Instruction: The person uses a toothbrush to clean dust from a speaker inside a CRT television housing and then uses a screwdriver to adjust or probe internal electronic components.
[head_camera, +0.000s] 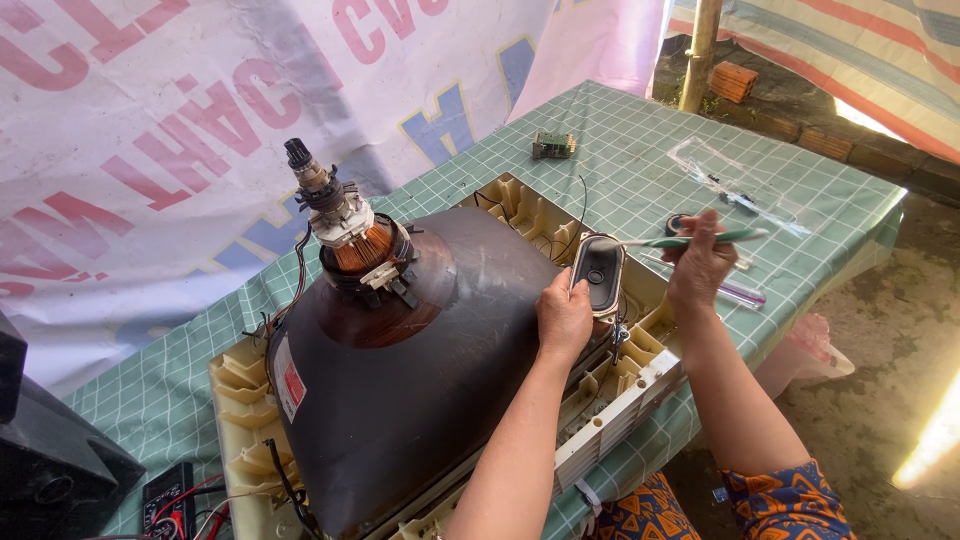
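Observation:
A big dark picture tube (420, 370) with a copper coil on its neck (350, 240) lies face down in a cream plastic frame (620, 400) on the table. My left hand (563, 315) holds an oval black speaker (600, 273) upright at the frame's right side. My right hand (698, 262) grips a green and white toothbrush (700, 239), its head near the speaker's top edge.
The table has a green checked cloth (640, 130). On it lie a small circuit part (553, 145), a clear plastic bag (735, 185) and a roll of tape (678, 224). A multimeter with red leads (170, 495) sits at the lower left. A printed banner (200, 120) hangs behind.

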